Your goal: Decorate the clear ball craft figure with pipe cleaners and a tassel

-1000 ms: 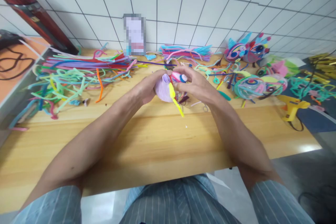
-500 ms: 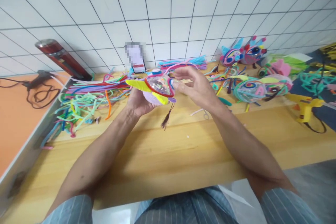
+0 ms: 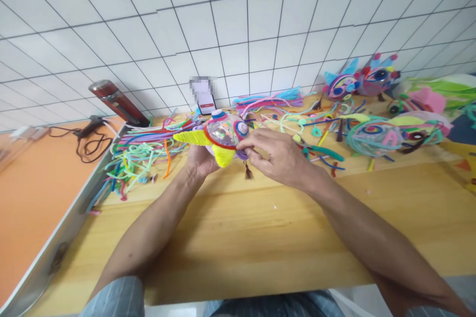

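Observation:
Held above the wooden table is a fish-shaped craft lantern (image 3: 223, 132) with a clear body, a red pipe-cleaner rim, yellow fins and round layered eyes. A dark tassel (image 3: 248, 172) dangles below it. My left hand (image 3: 203, 161) is wrapped round the lantern's underside from the left; most of its fingers are hidden behind it. On the right, my right hand (image 3: 277, 153) pinches the red-edged front of the lantern, just under the eye, with thumb and fingertips.
Loose pipe cleaners (image 3: 137, 158) are heaped at the left, with a bundle (image 3: 269, 100) along the wall. A phone (image 3: 204, 96) and a red flask (image 3: 119, 104) lean there. Finished fish crafts (image 3: 375, 136) and green-handled pliers (image 3: 323, 152) lie to the right.
My right hand has come down from beside the lantern's top and closed on its front edge. The lantern has turned slightly, showing more of the front eye. The camera view has shifted.

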`<state>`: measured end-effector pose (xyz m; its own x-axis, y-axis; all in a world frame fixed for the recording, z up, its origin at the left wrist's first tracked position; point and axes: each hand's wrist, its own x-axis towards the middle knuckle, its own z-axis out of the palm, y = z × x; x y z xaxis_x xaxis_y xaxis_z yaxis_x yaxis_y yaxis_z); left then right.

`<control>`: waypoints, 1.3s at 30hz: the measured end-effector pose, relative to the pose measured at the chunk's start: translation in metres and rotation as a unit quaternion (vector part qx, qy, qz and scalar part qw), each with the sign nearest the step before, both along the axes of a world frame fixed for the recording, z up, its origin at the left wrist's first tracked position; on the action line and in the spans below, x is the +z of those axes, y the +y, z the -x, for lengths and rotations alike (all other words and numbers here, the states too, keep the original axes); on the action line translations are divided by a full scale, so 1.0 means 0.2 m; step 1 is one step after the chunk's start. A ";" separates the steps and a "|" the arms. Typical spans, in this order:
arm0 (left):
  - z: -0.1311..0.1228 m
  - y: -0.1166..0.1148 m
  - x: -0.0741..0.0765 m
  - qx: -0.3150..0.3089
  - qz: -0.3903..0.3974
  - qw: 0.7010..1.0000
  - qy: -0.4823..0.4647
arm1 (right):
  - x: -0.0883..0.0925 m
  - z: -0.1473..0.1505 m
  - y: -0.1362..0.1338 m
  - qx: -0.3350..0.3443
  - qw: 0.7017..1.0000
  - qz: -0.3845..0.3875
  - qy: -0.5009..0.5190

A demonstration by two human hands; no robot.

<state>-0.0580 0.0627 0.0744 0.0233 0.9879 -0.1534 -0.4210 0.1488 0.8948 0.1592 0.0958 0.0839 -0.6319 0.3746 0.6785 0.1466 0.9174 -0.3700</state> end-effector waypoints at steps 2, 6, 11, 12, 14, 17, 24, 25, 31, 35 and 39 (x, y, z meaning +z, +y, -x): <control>0.01 0.00 -0.01 -0.004 0.004 1.000 -0.017 | 0.00 0.00 0.00 0.000 1.000 -0.012 0.006; 0.03 0.02 -0.06 -0.009 -0.002 0.999 -0.052 | 0.03 -0.01 -0.01 -0.006 0.999 -0.031 0.016; 0.03 0.04 -0.09 0.007 -0.023 0.999 -0.046 | 0.02 -0.01 -0.02 -0.009 0.999 -0.037 -0.014; 0.02 0.04 -0.09 0.008 -0.025 0.999 -0.045 | 0.02 -0.01 -0.02 -0.013 0.999 -0.042 -0.025; 0.01 0.04 -0.09 0.008 -0.026 0.999 -0.042 | 0.01 -0.01 -0.02 -0.017 0.998 -0.055 -0.034; 0.00 0.05 -0.11 0.007 -0.021 0.999 -0.034 | 0.02 -0.02 -0.02 -0.011 0.998 -0.060 -0.029; -0.02 0.04 -0.14 0.024 -0.047 0.999 0.012 | 0.04 -0.02 -0.02 -0.002 0.996 -0.040 -0.082; -0.02 0.04 -0.14 0.025 -0.046 0.999 0.011 | 0.03 -0.02 -0.02 -0.002 0.996 -0.040 -0.081; -0.03 0.03 -0.16 0.013 -0.026 1.000 -0.006 | 0.01 -0.02 0.00 -0.019 0.994 -0.040 -0.101; -0.05 0.03 -0.17 -0.004 0.003 1.000 -0.023 | 0.00 -0.03 0.02 -0.020 0.994 -0.049 -0.095; -0.07 0.02 -0.17 -0.008 0.014 1.000 -0.027 | -0.01 -0.03 0.04 -0.017 0.995 -0.052 -0.083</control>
